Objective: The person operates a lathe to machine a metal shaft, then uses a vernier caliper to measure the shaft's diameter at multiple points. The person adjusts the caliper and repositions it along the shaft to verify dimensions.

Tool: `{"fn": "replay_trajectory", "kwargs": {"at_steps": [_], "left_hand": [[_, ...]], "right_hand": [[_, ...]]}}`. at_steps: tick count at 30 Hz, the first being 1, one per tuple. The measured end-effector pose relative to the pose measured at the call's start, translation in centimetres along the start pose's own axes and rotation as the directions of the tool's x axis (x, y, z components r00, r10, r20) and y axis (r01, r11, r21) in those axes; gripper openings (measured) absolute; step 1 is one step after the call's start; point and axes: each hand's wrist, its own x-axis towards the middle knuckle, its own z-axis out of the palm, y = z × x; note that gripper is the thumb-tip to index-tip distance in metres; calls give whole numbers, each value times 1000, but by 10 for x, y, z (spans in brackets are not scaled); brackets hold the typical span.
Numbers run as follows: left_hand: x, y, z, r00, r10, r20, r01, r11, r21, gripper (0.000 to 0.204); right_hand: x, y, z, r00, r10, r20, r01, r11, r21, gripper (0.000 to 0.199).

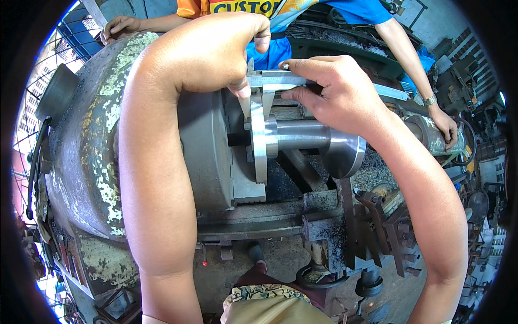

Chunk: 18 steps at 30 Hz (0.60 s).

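Note:
A shiny steel flanged workpiece (302, 137) is clamped in the chuck (208, 156) of an old lathe. A steel vernier caliper (278, 81) sits across the top of the workpiece's left flange (260, 140), its jaws straddling the flange. My left hand (216, 51) reaches over the headstock and pinches the caliper's left end and jaw with thumb and fingers. My right hand (334, 92) grips the caliper's slider and beam from the right, thumb pressed under it.
The lathe headstock (91, 146), with flaking green paint, fills the left. The tool post and carriage (377, 221) stand below the workpiece, with swarf on the bed. Another person in a blue and orange shirt (302, 11) leans on the far side, their hands (121, 27) resting on the machine.

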Motion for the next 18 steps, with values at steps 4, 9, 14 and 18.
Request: {"fn": "replay_trajectory", "kwargs": {"at_steps": [4,9,14,18], "left_hand": [[0,-1,1,1000,31,-2,-31,999,14,53],[0,-2,0,1000,15,14,-15,999,-28,52],[0,-4,-4,999,14,45,-14,1000,3,48],[-5,1,-7,1000,2,5,-1,985,-175,47]], "right_hand": [[0,-1,0,1000,0,1,0,1000,-1,24],[0,0,0,1000,-1,-2,1,1000,-4,26],[-1,-1,-3,999,-49,-18,48,998,-37,31],[1,-2,-8,998,-48,-34,46,997,-56,39]]}}
